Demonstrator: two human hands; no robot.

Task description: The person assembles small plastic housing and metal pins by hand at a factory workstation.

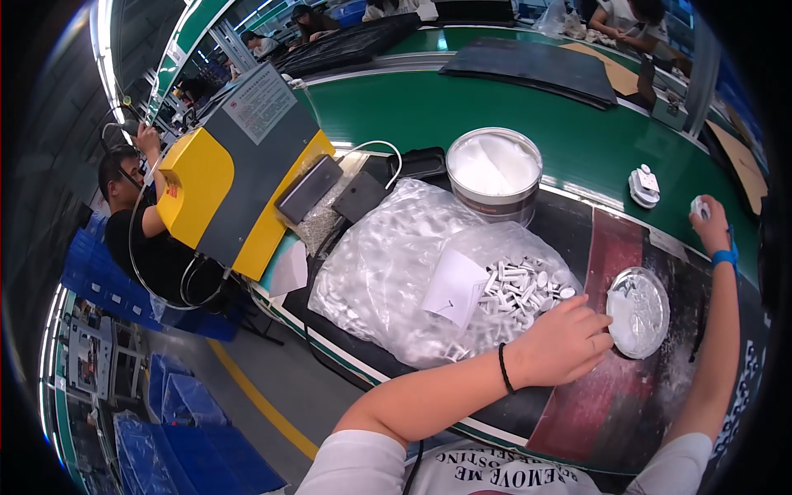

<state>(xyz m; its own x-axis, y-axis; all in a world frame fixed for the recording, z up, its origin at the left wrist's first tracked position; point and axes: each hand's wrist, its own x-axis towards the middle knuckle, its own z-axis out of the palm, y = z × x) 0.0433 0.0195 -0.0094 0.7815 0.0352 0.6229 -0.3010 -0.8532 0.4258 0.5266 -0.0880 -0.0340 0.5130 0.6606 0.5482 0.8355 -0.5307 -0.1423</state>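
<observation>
My left hand [569, 342], a black cord on its wrist, is closed with bent fingers between an open clear plastic bag [375, 264] and a round clear dish [662, 318]. Whatever its fingertips may pinch is hidden. Small white-and-grey pin-like parts [520, 289] show in the bag's mouth, beside a folded paper sheet [455, 285]. White paste [631, 322] lies in the dish, near my left fingertips. Farther right, my right hand [714, 231], with a blue wristband, grips a small white plastic part [700, 208] above the green belt. Similar white parts [644, 186] sit stacked on the belt.
A large tin [495, 177] of white paste stands behind the bag. At left is a yellow-and-grey machine [239, 173] with cables. Dark flat sheets [528, 70] lie across the green conveyor belt [371, 107]. A person [132, 206] works at left; others sit at the far side.
</observation>
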